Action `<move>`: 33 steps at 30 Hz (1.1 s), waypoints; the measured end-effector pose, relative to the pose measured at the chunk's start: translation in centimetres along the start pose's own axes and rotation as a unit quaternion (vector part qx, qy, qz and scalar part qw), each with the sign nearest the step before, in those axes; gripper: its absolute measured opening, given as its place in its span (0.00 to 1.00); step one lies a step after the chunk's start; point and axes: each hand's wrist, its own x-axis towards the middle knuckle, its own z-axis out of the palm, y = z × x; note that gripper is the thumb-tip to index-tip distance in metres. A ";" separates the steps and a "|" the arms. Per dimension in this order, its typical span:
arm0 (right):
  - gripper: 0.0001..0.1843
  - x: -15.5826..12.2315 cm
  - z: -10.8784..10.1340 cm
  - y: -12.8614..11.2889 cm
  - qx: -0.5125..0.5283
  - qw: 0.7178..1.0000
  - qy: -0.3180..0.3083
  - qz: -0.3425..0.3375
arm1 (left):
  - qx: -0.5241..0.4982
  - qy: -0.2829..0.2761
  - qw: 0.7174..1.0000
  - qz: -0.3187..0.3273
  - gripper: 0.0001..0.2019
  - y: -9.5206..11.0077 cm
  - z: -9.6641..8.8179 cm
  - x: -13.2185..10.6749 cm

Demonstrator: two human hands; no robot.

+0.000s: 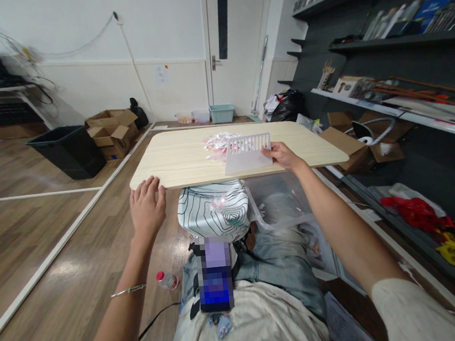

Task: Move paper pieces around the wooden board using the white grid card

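My right hand [284, 155] grips a white slotted plastic sheet [247, 160] by its right edge, with the thumb on its face. The sheet stands tilted over the near part of a light wooden tabletop [178, 159], its row of slots at the top. Behind and to the left of it lies a pile of small white and pink pieces [219, 143], partly hidden by the sheet; their kind is too small to make out. At the table's near left corner my left hand [148, 202] rests with fingers stretched over the edge, holding nothing.
Below the table's near edge are a patterned bag [199, 210] and a clear plastic bin [279, 203]. A bottle with a red cap [168, 280] is on the floor at left. Further off stand a black bin [68, 153], cardboard boxes [113, 130] and shelves [392, 42].
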 end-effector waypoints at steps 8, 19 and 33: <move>0.34 0.0 -0.2 0.2 0.027 1.000 0.011 -0.009 | -0.110 -0.007 0.993 -0.040 0.27 1.2 -2.4 -4.7; 0.34 0.3 0.0 0.4 0.065 0.996 0.065 -0.007 | -0.404 -0.175 0.774 -0.454 0.37 3.6 -1.5 -24.8; 0.38 0.3 0.3 0.3 0.046 0.997 0.054 -0.008 | -0.417 -0.181 0.774 -0.441 0.34 5.1 -1.2 -26.0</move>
